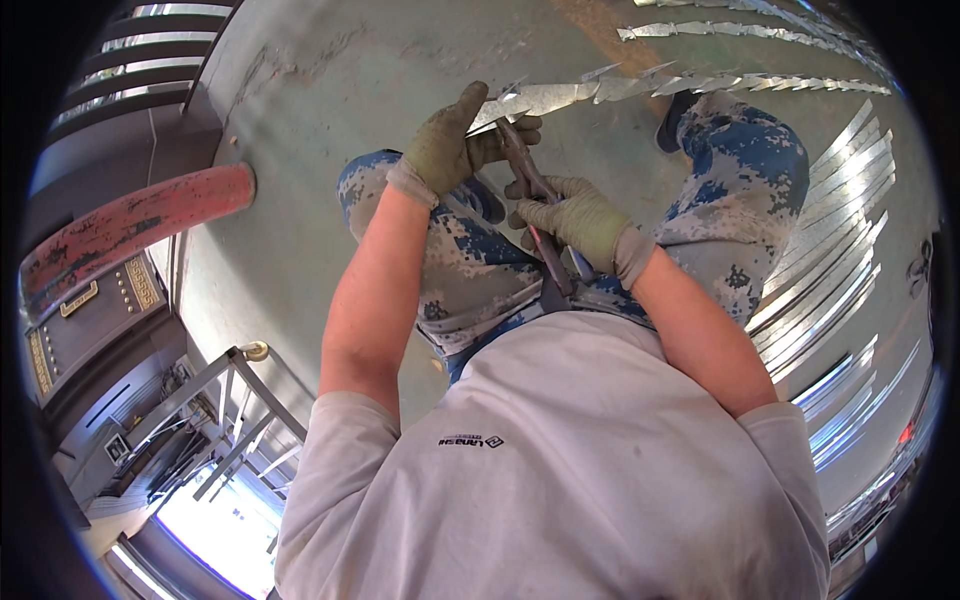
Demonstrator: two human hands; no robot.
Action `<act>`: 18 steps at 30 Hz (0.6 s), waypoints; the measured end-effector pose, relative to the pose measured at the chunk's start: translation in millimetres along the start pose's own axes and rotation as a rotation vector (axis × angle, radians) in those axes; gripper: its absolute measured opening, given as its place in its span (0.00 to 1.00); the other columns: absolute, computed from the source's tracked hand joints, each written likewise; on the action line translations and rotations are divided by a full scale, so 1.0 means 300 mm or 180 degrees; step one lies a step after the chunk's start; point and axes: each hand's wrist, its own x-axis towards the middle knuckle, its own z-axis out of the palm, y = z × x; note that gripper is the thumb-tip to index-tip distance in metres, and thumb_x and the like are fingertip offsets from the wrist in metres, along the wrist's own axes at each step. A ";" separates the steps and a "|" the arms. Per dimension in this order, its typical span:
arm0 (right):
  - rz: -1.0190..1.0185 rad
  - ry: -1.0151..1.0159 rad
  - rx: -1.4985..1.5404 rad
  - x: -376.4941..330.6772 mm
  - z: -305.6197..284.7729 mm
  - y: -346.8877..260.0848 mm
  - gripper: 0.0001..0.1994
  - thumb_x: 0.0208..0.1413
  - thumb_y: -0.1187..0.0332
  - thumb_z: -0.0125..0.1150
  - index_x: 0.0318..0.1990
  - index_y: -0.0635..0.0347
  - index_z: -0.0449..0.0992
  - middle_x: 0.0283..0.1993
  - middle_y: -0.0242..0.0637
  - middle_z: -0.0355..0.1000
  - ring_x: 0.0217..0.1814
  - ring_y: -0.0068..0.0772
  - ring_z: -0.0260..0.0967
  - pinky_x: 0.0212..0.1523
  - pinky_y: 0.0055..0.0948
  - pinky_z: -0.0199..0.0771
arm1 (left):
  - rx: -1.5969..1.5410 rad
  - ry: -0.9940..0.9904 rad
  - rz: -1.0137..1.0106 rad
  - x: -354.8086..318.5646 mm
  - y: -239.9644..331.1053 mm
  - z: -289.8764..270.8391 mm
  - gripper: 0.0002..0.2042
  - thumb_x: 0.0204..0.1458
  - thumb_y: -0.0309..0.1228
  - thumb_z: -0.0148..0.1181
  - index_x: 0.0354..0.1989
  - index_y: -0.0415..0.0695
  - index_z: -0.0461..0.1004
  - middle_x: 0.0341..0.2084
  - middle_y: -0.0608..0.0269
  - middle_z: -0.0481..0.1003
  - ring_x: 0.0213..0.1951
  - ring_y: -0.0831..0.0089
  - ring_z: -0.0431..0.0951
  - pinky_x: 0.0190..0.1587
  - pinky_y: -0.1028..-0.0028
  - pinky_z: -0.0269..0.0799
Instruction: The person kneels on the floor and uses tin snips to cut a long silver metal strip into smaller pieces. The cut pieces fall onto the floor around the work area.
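A long, shiny strip of sheet metal (620,92) with jagged, pointed tabs along it stretches away to the right. Its near end is gripped by my left hand (440,148), in an olive work glove, thumb up and fingers curled beneath. My right hand (580,222), gloved alike, is wrapped round the handles of tin snips (528,168). The snips' dark jaws point up at the strip's end, close by the left fingers. Whether the blades touch the metal, I cannot tell.
Several cut metal strips (835,235) lie on the floor (300,110) to the right, with more jagged strips (740,32) at the far right. A worn red curved pipe (150,225) stands at left, near a metal railing (262,395). My camouflage-clad knees flank the work.
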 end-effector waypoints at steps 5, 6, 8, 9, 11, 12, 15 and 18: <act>-0.0017 -0.0256 0.0479 -0.004 -0.032 0.014 0.19 0.72 0.65 0.68 0.65 0.63 0.79 0.46 0.40 0.85 0.39 0.31 0.82 0.42 0.32 0.85 | 0.0134 -0.0085 0.0034 -0.007 0.006 0.006 0.34 0.80 0.50 0.42 0.69 0.23 0.68 0.56 0.33 0.82 0.58 0.44 0.85 0.62 0.53 0.82; -0.0004 -0.0287 0.0518 -0.005 -0.037 0.009 0.19 0.72 0.65 0.69 0.65 0.63 0.79 0.46 0.41 0.85 0.39 0.32 0.82 0.42 0.33 0.86 | 0.0147 -0.0115 0.0043 -0.001 0.005 0.000 0.33 0.80 0.50 0.42 0.69 0.23 0.68 0.56 0.33 0.82 0.58 0.44 0.85 0.62 0.54 0.82; 0.0036 -0.0383 0.0734 -0.001 -0.046 0.012 0.19 0.71 0.65 0.69 0.64 0.63 0.80 0.45 0.41 0.85 0.39 0.34 0.83 0.40 0.33 0.86 | 0.0133 -0.0117 0.0071 0.003 -0.001 -0.007 0.33 0.80 0.50 0.42 0.68 0.24 0.70 0.56 0.33 0.82 0.57 0.44 0.85 0.62 0.54 0.82; 0.0057 -0.0448 0.0916 0.005 -0.053 0.016 0.17 0.71 0.64 0.70 0.62 0.62 0.81 0.44 0.41 0.85 0.38 0.34 0.83 0.39 0.34 0.86 | 0.0114 -0.0092 0.0087 0.007 -0.002 -0.010 0.33 0.80 0.50 0.42 0.68 0.24 0.70 0.56 0.34 0.82 0.57 0.45 0.85 0.62 0.54 0.82; 0.0076 -0.0604 0.1136 0.015 -0.061 0.015 0.17 0.70 0.64 0.70 0.61 0.62 0.81 0.43 0.41 0.85 0.37 0.36 0.84 0.38 0.34 0.87 | 0.0078 -0.0053 0.0096 0.011 -0.002 -0.017 0.33 0.79 0.50 0.42 0.68 0.25 0.71 0.56 0.35 0.83 0.57 0.45 0.85 0.62 0.54 0.81; 0.0081 -0.0691 0.1175 0.015 -0.064 0.008 0.17 0.70 0.64 0.70 0.61 0.62 0.81 0.44 0.41 0.85 0.38 0.37 0.85 0.39 0.35 0.87 | 0.0054 -0.0040 0.0083 0.009 -0.002 -0.021 0.33 0.79 0.50 0.43 0.68 0.25 0.71 0.56 0.35 0.83 0.57 0.45 0.85 0.62 0.53 0.81; 0.0151 -0.0940 0.1557 0.007 -0.074 -0.004 0.18 0.71 0.64 0.69 0.62 0.64 0.81 0.45 0.44 0.86 0.39 0.39 0.86 0.40 0.37 0.89 | 0.0011 -0.0034 0.0089 0.002 -0.005 -0.020 0.34 0.78 0.51 0.44 0.69 0.25 0.70 0.56 0.36 0.83 0.59 0.45 0.84 0.64 0.53 0.79; 0.0216 -0.1067 0.1770 0.005 -0.078 -0.004 0.18 0.72 0.65 0.67 0.63 0.64 0.80 0.46 0.45 0.86 0.40 0.41 0.86 0.41 0.39 0.90 | -0.0076 -0.0118 0.0039 0.001 -0.008 -0.031 0.34 0.77 0.52 0.47 0.69 0.25 0.70 0.56 0.37 0.83 0.60 0.45 0.84 0.66 0.54 0.78</act>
